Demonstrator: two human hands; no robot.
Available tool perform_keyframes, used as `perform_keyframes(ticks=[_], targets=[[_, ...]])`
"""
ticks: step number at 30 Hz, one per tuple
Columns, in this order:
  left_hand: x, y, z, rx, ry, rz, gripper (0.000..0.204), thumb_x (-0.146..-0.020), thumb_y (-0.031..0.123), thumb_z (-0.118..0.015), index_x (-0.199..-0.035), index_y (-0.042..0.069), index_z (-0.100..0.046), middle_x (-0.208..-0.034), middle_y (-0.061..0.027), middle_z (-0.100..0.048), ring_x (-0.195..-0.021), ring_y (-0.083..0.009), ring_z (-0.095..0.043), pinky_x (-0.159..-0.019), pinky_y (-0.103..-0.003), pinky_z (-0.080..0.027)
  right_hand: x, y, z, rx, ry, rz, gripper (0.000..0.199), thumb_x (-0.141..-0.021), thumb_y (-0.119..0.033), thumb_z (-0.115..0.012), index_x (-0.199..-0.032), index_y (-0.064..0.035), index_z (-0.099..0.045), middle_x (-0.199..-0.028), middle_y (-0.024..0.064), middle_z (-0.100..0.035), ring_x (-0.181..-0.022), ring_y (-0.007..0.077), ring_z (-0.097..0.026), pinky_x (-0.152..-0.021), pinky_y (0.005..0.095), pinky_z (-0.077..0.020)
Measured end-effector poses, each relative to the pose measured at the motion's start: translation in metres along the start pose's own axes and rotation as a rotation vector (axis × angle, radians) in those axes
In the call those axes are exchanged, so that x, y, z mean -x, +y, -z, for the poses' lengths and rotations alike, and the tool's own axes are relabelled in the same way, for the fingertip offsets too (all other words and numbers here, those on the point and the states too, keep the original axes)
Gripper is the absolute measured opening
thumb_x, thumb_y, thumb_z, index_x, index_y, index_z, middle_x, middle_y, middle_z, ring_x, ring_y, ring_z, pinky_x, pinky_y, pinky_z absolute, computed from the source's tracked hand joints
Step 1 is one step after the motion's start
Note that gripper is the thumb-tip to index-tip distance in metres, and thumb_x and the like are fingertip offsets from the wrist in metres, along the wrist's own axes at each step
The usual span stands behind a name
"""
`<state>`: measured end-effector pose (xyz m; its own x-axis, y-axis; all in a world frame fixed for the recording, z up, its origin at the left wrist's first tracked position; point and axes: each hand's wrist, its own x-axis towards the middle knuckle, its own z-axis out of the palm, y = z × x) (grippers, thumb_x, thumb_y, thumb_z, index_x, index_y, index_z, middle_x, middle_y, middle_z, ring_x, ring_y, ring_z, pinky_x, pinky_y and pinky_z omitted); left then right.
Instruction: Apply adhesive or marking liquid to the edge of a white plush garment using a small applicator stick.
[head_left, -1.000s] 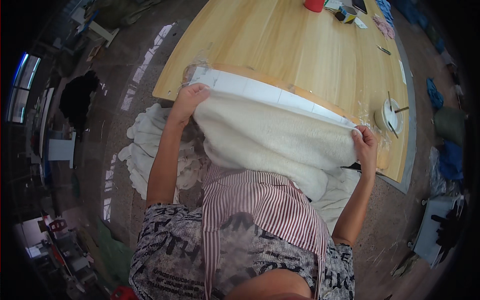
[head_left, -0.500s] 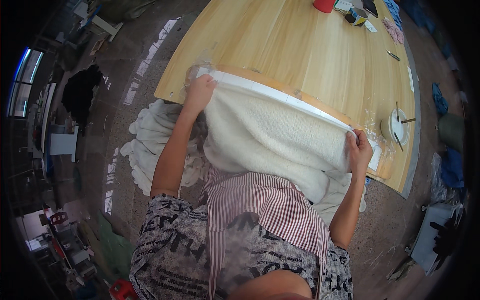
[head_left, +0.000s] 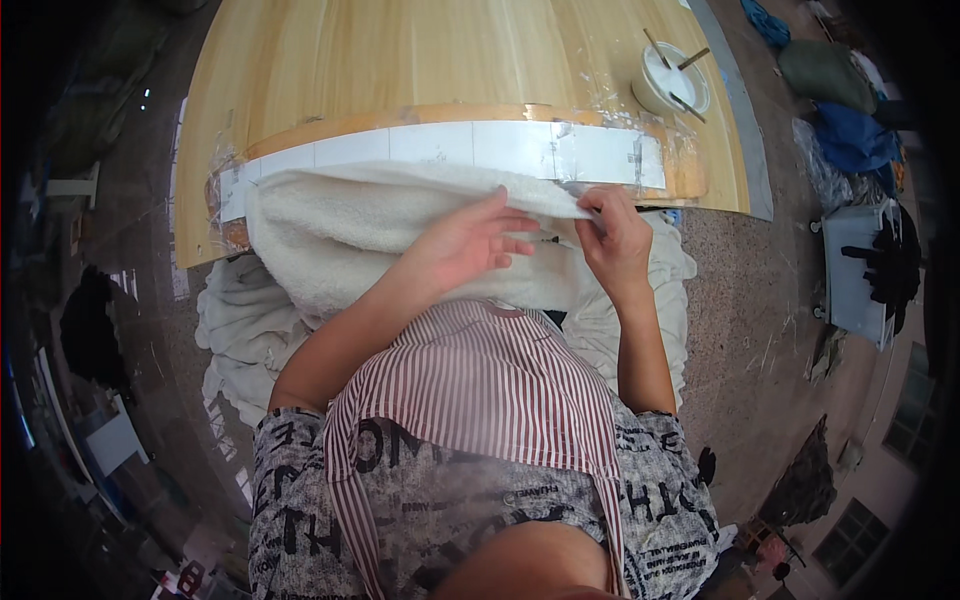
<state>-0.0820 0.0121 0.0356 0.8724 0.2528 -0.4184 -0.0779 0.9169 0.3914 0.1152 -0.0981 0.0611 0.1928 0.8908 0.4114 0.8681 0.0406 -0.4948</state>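
Note:
A cream fleece fabric (head_left: 350,215) hangs over the near edge of the wooden table and down in front of my striped apron. My right hand (head_left: 612,238) pinches the fabric's edge near its right end. Over the middle of the cloth is my left hand (head_left: 482,238), its fingers spread and holding nothing. Beyond the fabric's edge, a strip of white squares (head_left: 445,143) runs along the table's near side on an orange-brown band, with clear tape over its right part. More cream fabric (head_left: 245,315) lies heaped below the table on both sides.
A white bucket (head_left: 648,92) with several sticks stands at the right of the wooden table (head_left: 420,55). A light-blue wheeled bin (head_left: 858,265) with dark items stands on the floor at the right. Blue and green bundles (head_left: 825,75) lie beyond the table's right edge.
My left hand has let go of the fabric's left end and moved right to the middle. The fabric's edge has dropped back from the white strip. The view has turned toward the right.

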Motion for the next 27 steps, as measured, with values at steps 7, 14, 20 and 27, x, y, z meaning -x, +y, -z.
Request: perform_keyframes(ticks=[7, 14, 20, 27], targets=[[-0.011, -0.014, -0.007, -0.04, 0.068, -0.14, 0.027, -0.097, 0.015, -0.05, -0.111, -0.008, -0.051, -0.103, -0.0169, -0.062, -0.094, -0.0283, -0.065, -0.075, -0.033, -0.054, -0.012, 0.004, 0.008, -0.728, -0.205, -0.534, 0.018, -0.092, -0.014, -0.06, -0.103, 0.0004, -0.061, -0.094, 0.0026, -0.064, -0.085, 0.0077, -0.056, -0.077, 0.0223, -0.0458], [-0.003, -0.017, -0.022, -0.412, 0.214, -0.27, 0.027, -0.094, 0.01, -0.051, -0.109, -0.013, -0.051, -0.098, -0.0179, -0.063, -0.081, -0.0254, -0.068, -0.067, -0.031, -0.056, -0.037, -0.005, -0.036, -0.659, -0.502, -0.376, 0.019, -0.092, -0.019, -0.059, -0.088, -0.0005, -0.061, -0.073, -0.0012, -0.054, -0.07, 0.0056, -0.046, -0.062, 0.0225, -0.0402], [-0.002, -0.019, -0.021, -0.636, 0.276, -0.241, 0.024, -0.089, 0.015, -0.056, -0.087, -0.009, -0.061, -0.07, -0.0114, -0.064, -0.054, -0.016, -0.061, -0.051, -0.025, -0.049, -0.042, -0.001, -0.031, -0.803, -0.315, -0.435, 0.021, -0.09, -0.018, -0.061, -0.078, -0.0014, -0.056, -0.068, -0.0045, -0.05, -0.065, 0.004, -0.041, -0.057, 0.022, -0.0368], [-0.001, -0.022, -0.016, -0.595, 0.258, -0.23, 0.028, -0.086, 0.017, -0.061, -0.063, 0.0, -0.062, -0.052, -0.0034, -0.054, -0.041, -0.0072, -0.04, -0.041, -0.022, -0.029, -0.04, 0.003, -0.034, -0.722, -0.244, -0.433, 0.019, -0.09, -0.017, -0.063, -0.08, -0.0013, -0.057, -0.068, -0.0055, -0.051, -0.064, 0.0035, -0.041, -0.055, 0.0214, -0.0363]])
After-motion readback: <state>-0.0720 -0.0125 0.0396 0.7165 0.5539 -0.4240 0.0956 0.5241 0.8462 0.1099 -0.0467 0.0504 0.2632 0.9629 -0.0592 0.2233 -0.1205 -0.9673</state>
